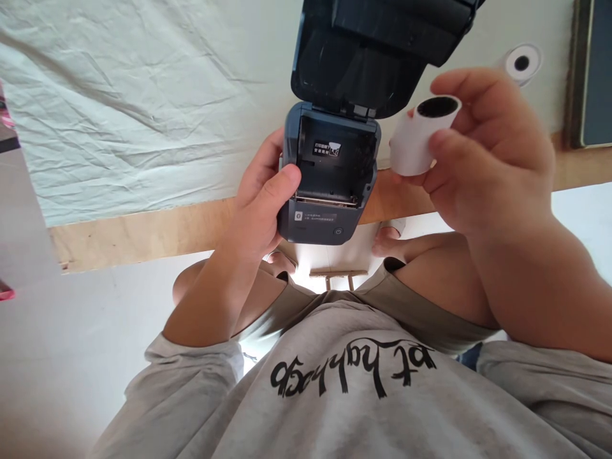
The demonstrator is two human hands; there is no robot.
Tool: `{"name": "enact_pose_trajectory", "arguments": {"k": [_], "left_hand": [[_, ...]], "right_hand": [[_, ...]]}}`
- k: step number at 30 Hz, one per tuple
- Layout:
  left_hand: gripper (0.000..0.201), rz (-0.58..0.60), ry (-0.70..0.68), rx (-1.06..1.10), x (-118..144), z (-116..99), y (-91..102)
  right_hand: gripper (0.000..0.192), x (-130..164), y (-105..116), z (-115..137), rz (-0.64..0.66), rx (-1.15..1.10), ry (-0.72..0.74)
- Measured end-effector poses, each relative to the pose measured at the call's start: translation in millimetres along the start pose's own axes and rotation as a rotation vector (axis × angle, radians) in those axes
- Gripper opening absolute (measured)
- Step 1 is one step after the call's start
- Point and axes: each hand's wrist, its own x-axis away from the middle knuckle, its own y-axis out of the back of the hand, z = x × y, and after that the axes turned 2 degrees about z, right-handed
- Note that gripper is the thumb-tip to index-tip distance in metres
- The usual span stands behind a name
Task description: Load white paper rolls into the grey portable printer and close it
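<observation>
My left hand (262,197) is closed round the left side of a dark blue-grey portable label printer (329,159), its thumb on the rim. The printer's black lid (358,57) is swung up and away from me, so the hollow compartment shows, with a small printed sticker inside. A power button sits on the near face. To the right of the printer, my right hand (492,153) grips a white paper roll (414,143) between thumb and fingers. The roll is tilted, its dark core facing up, and it is apart from the printer.
A second white roll (521,62) stands on the pale, wrinkled cloth (143,115) behind my right hand. The table's wooden edge (143,239) runs across in front of me. A dark framed object (593,70) lies at the far right. My legs are below the table edge.
</observation>
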Motion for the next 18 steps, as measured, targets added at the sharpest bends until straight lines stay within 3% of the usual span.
{"name": "enact_pose_trajectory", "arguments": {"k": [3,10,13,16,18], "left_hand": [[0.033,0.011,-0.004,0.002,0.7,-0.5,-0.2],[0.034,0.006,0.025,-0.003,0.9,-1.9,1.4],[0.035,0.004,0.026,-0.007,1.0,-1.9,1.0],[0.032,0.008,0.006,0.032,0.7,-0.1,0.4],[0.030,0.005,-0.015,0.053,0.0,0.8,0.1]], "right_hand": [[0.028,-1.4,0.5,-4.3,-0.082,0.006,0.002],[0.038,-0.3,3.9,-16.6,-0.007,0.282,0.206],[0.045,-3.9,5.4,-20.1,-0.019,0.146,0.159],[0.034,-7.7,5.3,-21.1,-0.067,0.006,0.046],[0.032,-6.2,2.6,-16.8,-0.085,0.050,0.061]]}}
